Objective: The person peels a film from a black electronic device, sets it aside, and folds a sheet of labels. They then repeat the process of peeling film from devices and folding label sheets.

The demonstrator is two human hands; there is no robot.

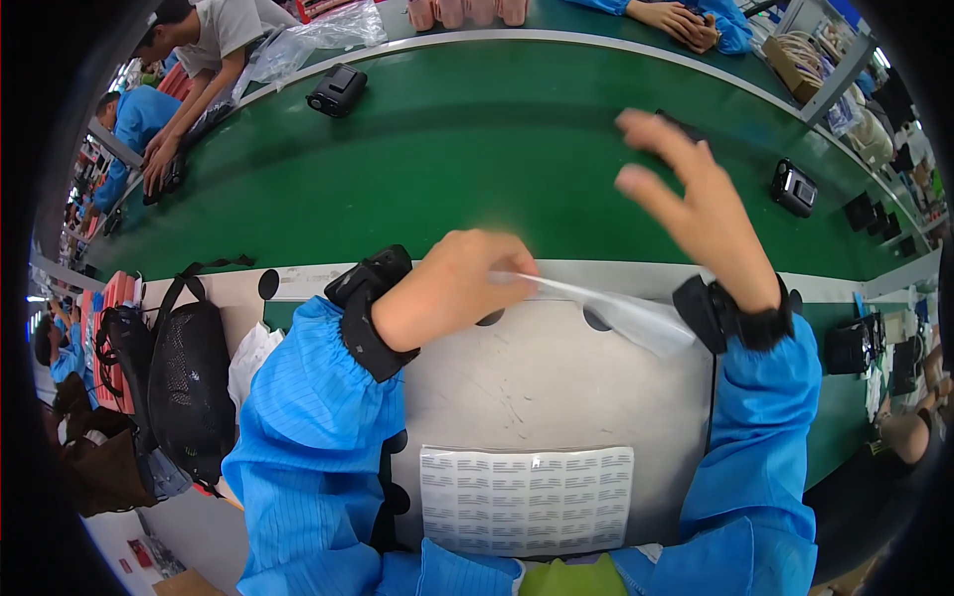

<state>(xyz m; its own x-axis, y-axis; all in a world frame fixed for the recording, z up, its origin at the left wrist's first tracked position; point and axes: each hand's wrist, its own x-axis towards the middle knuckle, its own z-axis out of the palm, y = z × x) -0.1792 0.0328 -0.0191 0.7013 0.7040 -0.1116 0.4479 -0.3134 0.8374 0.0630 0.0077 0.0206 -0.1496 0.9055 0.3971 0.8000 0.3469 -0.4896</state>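
Observation:
My left hand (455, 286) pinches one end of a clear, thin plastic bag (636, 320) between thumb and fingers. The bag slants down to the right, over the grey metal worktop (517, 377). My right hand (701, 204) reaches out over the green conveyor belt (477, 149), fingers spread and slightly blurred, holding nothing that I can see. Just past its fingertips lies a dark device (680, 125), mostly hidden by the hand. Farther right on the belt sits another small black device (795, 187), and a similar black device (338, 89) is at the far left.
A sheet of printed labels (527, 502) lies on the near worktop. On the left are a black mesh bag (194, 387) and white crumpled paper (254, 360). A co-worker's hands (162, 169) handle a device at the belt's left; another person's hands (678, 22) rest across it.

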